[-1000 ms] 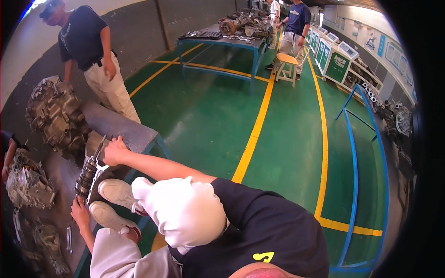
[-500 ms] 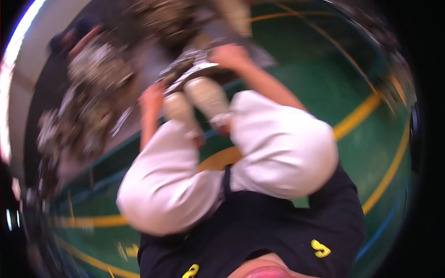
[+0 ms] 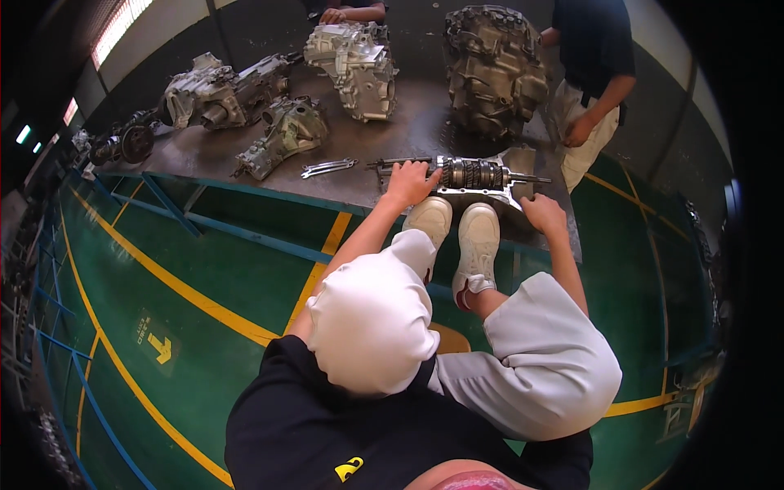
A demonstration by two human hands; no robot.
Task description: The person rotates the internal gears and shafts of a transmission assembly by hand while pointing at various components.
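Observation:
An opened gearbox housing lies at the table's near edge, a row of dark gears on a shaft inside it. The shaft's thin end sticks out to the right. My left hand is closed over the housing's left end, fingers curled on top. At the right end, my right hand grips the rim, thumb uppermost, its other fingers partly hidden. Both my shoes reach up to the housing's near side. Left of it lie a few wrenches and a dark rod.
The metal table carries a greenish casing, a silver gearbox, a big dark gearbox and another long gearbox. One person stands at the right; another person's hand rests on the silver gearbox. Blue rails run below.
The view has swung and sharpened, with the table's far side and both people now plainly visible. My hands are at the two ends of the housing in both frames.

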